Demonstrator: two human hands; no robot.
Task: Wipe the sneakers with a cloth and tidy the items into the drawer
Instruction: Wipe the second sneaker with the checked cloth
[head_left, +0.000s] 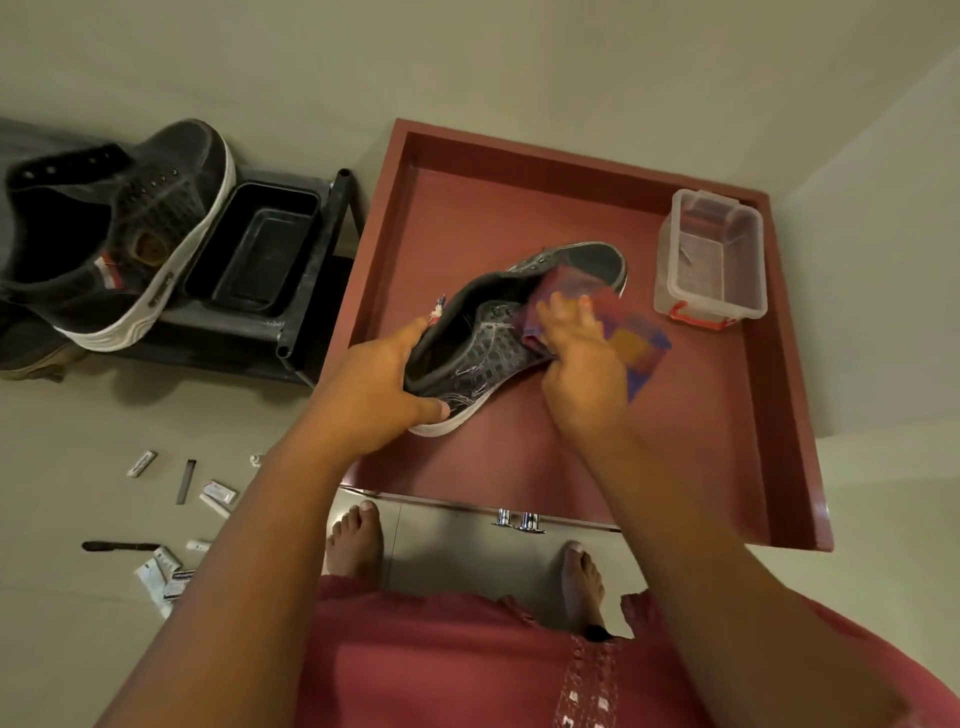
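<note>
While the sneaker (514, 322) is gripped at its heel by the left hand (387, 379) over the open drawer (675, 441), a cloth (613, 317) is pressed against it by the right hand's (584, 364) curled fingers (563, 317).

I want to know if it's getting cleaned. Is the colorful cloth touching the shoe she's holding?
Touching. The head view shows the right hand pressing the cloth flat against the side of the sneaker, with no gap between them.

**Bare arms, bare feet, a dusty-red garment**

The person wears a dusty-red garment (467, 670) with a scalloped hem and an embroidered strip with small white motifs at five o'clock. Both forearms are sleeveless. The left hand (374, 395) and right hand (582, 374) wear no rings; the feet are bare.
</note>
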